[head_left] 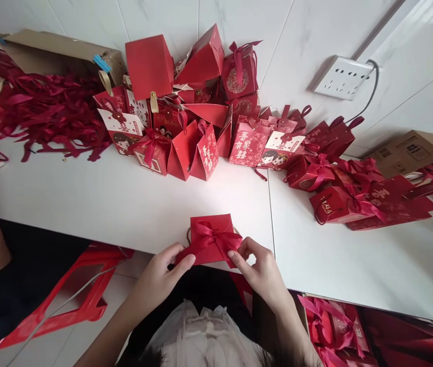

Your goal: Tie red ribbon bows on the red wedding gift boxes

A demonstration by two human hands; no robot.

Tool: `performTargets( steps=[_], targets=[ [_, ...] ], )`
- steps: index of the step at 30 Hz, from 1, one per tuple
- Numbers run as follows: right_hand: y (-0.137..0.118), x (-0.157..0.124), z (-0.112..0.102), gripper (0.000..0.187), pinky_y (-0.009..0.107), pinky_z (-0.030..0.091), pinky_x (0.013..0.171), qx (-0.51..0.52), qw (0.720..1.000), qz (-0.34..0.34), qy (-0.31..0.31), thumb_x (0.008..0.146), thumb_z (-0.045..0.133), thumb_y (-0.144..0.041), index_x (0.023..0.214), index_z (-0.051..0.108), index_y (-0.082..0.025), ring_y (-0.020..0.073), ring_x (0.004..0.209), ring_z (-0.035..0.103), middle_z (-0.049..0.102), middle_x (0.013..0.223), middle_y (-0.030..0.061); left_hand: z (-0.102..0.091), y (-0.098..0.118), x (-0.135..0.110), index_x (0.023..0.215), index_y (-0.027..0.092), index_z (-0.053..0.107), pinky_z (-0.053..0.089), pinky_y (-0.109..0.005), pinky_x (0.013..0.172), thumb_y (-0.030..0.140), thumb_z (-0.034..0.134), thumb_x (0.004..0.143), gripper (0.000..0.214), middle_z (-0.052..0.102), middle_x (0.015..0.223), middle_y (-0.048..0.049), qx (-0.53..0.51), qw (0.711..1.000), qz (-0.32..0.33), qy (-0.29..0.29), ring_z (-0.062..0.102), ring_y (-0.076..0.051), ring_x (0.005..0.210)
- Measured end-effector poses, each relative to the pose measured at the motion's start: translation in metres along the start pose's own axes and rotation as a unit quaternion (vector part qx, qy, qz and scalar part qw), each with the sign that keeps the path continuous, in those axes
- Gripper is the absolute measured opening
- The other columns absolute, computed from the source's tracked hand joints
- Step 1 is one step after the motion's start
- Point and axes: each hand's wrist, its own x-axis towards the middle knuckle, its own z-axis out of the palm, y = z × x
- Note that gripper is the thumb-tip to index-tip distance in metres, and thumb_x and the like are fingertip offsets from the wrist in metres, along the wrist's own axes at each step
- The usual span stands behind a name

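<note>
A small red gift box [201,224] sits at the table's front edge, right before me. A glossy crimson ribbon [215,235] is tied in a bow across it, and a thin twisted cord shows at its sides. My left hand [168,270] is closed at the box's left side, its thumb and fingers pinching the ribbon there. On the other side, my right hand [258,262] pinches the ribbon's right part between thumb and fingers, close to the box's lower right corner. The fingertips of both hands are partly hidden.
Finished-looking red boxes [205,153] crowd the white table [232,196] along the wall. Loose ribbons [59,109] lie heaped before a cardboard box [59,48]. A power strip [344,76] hangs on the wall. A person's leg [29,260] and red stool [86,285] are at left.
</note>
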Motion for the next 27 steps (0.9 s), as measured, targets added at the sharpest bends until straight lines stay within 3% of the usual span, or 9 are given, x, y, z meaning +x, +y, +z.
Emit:
performTargets(
  steps=[8,12,14,16,18,19,20,22,27],
  targets=[
    [-0.008,-0.018,0.003,0.051,0.024,0.033,0.044,-0.073,0.996,0.03,-0.033,0.087,0.042,-0.057,0.051,0.046,-0.021,0.0121,0.04,0.045,0.05,0.042,-0.0007,-0.01,0.015,0.006,0.067,0.021,0.047,0.039,-0.021,0.06,0.042,0.043,0.087,0.029,0.049,0.065,0.0032,0.045,0.995,0.067,0.05,0.047,-0.013,0.063],
    [-0.011,-0.019,0.015,0.044,0.025,0.039,0.05,0.053,0.995,0.055,-0.067,0.089,0.042,-0.049,0.058,0.054,-0.02,0.014,0.046,0.054,0.06,0.051,0.0018,-0.014,0.015,0.016,0.068,0.02,0.053,0.039,-0.021,0.061,0.037,0.053,0.082,0.022,0.052,0.067,0.0028,0.007,0.996,0.09,0.025,0.049,-0.013,0.065],
    [-0.001,-0.013,0.008,0.042,0.027,0.041,0.051,0.166,0.983,0.052,-0.061,0.088,0.043,-0.047,0.06,0.057,-0.02,0.0141,0.046,0.052,0.058,0.05,0.0009,-0.027,0.01,0.028,0.065,0.02,0.055,0.041,-0.022,0.06,0.033,0.061,0.075,0.018,0.053,0.064,0.0022,-0.114,0.988,0.078,0.063,0.049,-0.013,0.063],
    [0.016,-0.006,-0.01,0.042,0.029,0.043,0.049,0.303,0.952,0.043,0.01,0.083,0.047,-0.047,0.05,0.05,-0.022,0.0124,0.039,0.044,0.047,0.041,-0.0026,-0.046,0.006,0.044,0.061,0.019,0.053,0.044,-0.023,0.061,0.029,0.066,0.069,0.018,0.054,0.06,0.0013,-0.308,0.934,0.05,0.174,0.051,-0.014,0.06],
    [0.033,0.002,-0.034,0.046,0.031,0.046,0.053,0.423,0.886,0.011,0.187,0.081,0.046,-0.043,0.042,0.03,-0.024,0.0098,0.033,0.028,0.019,0.032,-0.0086,-0.066,0.006,0.058,0.059,0.02,0.045,0.045,-0.022,0.061,0.029,0.056,0.073,0.02,0.052,0.06,0.0027,-0.402,0.875,0.051,0.264,0.05,-0.011,0.058],
    [0.04,0.006,-0.045,0.046,0.031,0.047,0.054,0.456,0.863,0.004,0.219,0.078,0.05,-0.037,0.042,0.026,-0.023,0.0089,0.033,0.024,0.013,0.032,-0.0095,-0.075,0.009,0.063,0.059,0.02,0.044,0.046,-0.022,0.062,0.026,0.056,0.072,0.018,0.053,0.062,0.0028,-0.472,0.828,0.044,0.301,0.052,-0.01,0.06],
    [0.043,0.01,-0.055,0.045,0.03,0.047,0.055,0.477,0.843,0.001,0.248,0.076,0.052,-0.033,0.042,0.026,-0.022,0.0091,0.035,0.026,0.013,0.034,-0.0092,-0.081,0.014,0.067,0.06,0.019,0.043,0.047,-0.022,0.063,0.025,0.053,0.073,0.018,0.054,0.065,0.0025,-0.501,0.809,0.05,0.304,0.054,-0.01,0.062],
    [0.042,0.02,-0.068,0.041,0.029,0.048,0.059,0.485,0.836,-0.002,0.254,0.074,0.057,-0.028,0.041,0.033,-0.021,0.01,0.041,0.037,0.023,0.037,-0.0075,-0.087,0.03,0.07,0.061,0.019,0.044,0.047,-0.022,0.064,0.025,0.052,0.076,0.018,0.056,0.069,0.0015,-0.568,0.774,0.082,0.266,0.056,-0.01,0.066],
    [-0.005,0.053,-0.079,0.027,0.034,0.051,0.083,0.447,0.869,-0.082,0.195,0.075,0.064,-0.035,0.054,0.062,-0.017,0.0173,0.082,0.063,0.064,0.081,0.0034,-0.084,0.085,0.073,0.06,0.018,0.042,0.044,-0.023,0.056,0.034,0.055,0.082,0.029,0.041,0.054,0.0065,-0.61,0.767,0.183,0.076,0.044,-0.007,0.048]
  ],
)
